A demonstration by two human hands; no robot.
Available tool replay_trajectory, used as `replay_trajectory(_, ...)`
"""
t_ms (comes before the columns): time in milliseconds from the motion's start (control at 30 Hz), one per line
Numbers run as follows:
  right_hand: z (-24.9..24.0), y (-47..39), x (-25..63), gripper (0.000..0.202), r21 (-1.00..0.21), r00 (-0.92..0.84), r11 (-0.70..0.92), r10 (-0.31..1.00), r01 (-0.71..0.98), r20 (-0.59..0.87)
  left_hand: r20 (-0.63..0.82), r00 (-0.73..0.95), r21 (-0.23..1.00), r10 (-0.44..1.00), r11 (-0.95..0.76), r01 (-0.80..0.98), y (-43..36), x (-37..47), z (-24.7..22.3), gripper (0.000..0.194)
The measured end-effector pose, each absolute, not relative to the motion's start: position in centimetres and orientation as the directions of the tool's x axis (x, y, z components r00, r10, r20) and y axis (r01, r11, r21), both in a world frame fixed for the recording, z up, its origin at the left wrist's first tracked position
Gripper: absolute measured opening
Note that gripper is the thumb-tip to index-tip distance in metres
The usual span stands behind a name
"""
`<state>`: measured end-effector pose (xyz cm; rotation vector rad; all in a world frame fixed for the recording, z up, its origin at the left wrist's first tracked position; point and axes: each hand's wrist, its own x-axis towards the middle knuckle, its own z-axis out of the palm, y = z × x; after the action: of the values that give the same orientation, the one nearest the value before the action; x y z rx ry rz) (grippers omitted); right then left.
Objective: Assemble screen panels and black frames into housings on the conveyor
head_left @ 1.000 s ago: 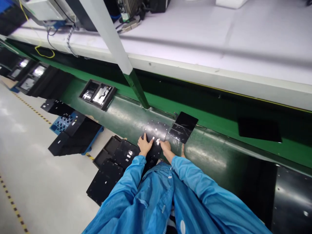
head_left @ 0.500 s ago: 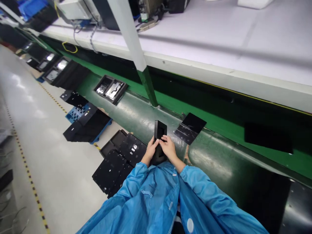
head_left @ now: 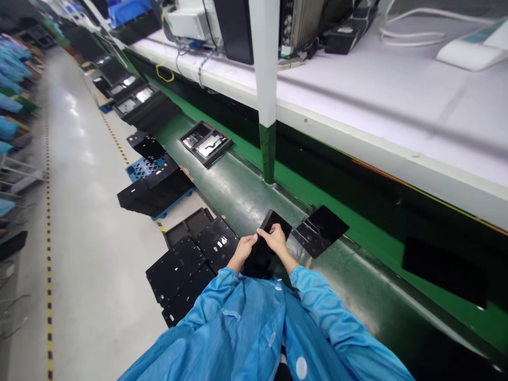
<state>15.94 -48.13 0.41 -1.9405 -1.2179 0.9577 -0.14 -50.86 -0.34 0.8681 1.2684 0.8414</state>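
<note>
"Bare left hand (head_left: 243, 247) is closing round the left edge of a flat, black rectangular case (head_left: 259, 262); bare right hand (head_left: 276, 239) is bending its thumb and fingers over the upper part, though I can't tell whether they're pinching anything."

"Where's the case?"

"It's tilting in front of a blue cloth smock (head_left: 254, 317), by the front edge of a low green bench (head_left: 232, 174). Half a second ago it was showing a recessed opening; now a broad dark face is showing, so the hands seem to be turning it about."

"What's lying nearby?"

"Just to the right, a glossy black sheet (head_left: 323, 230) is reaching the bench's back edge. Beyond the front edge, black screw-dotted panels (head_left: 174, 267) are overlapping beside an open black tray (head_left: 183, 231)."

"Any writing?"

"Small white labels (head_left: 216, 248) are showing on one panel, but I'm not managing to read them, and I'm seeing no legible brand."
</note>
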Motion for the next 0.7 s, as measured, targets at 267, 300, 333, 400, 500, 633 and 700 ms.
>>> replay_trajectory(267, -1.0, -47.1, 12.1, 0.051, -0.759, 0.485, -0.467, 0.844, 0.453, -0.229, -0.464, -0.079, 0.745, 0.882, 0.437, 0.504, -49.6, -1.9, -1.3, 0.050)
replay_trajectory(300, -1.0, -47.0, 11.9, 0.051, -0.764, 0.488, -0.467, 0.842, 0.444, -0.231, -0.454, -0.089, 0.719, 0.887, 0.423, 0.551, -49.4, -1.9, -1.3, 0.048)
replay_trajectory(333, -1.0, -47.0, 11.8, 0.050, -0.770, 0.490, -0.468, 0.840, 0.435, -0.234, -0.444, -0.097, 0.694, 0.891, 0.410, 0.592, -49.2, -1.9, -1.4, 0.046)
replay_trajectory(400, -0.9, -47.1, 11.6, 0.050, -0.777, 0.499, -0.472, 0.833, 0.416, -0.239, -0.443, -0.105, 0.650, 0.890, 0.400, 0.646, -49.0, -2.0, -1.7, 0.044)
replay_trajectory(500, -0.4, -47.6, 11.2, 0.048, -0.807, 0.500, -0.456, 0.832, 0.374, -0.238, -0.468, -0.152, 0.584, 0.871, 0.434, 0.686, -49.0, -2.6, -2.2, 0.042)
replay_trajectory(633, 1.4, -48.9, 10.3, 0.042, -0.908, 0.326, -0.224, 0.939, 0.355, -0.105, -0.441, -0.239, 0.536, 0.865, 0.468, 0.703, -48.2, -4.3, -2.6, 0.046)
replay_trajectory(700, 2.6, -49.5, 10.2, 0.041, -0.940, 0.248, -0.112, 0.968, 0.322, -0.031, -0.402, -0.296, 0.505, 0.866, 0.480, 0.717, -46.8, -4.9, -2.4, 0.049)
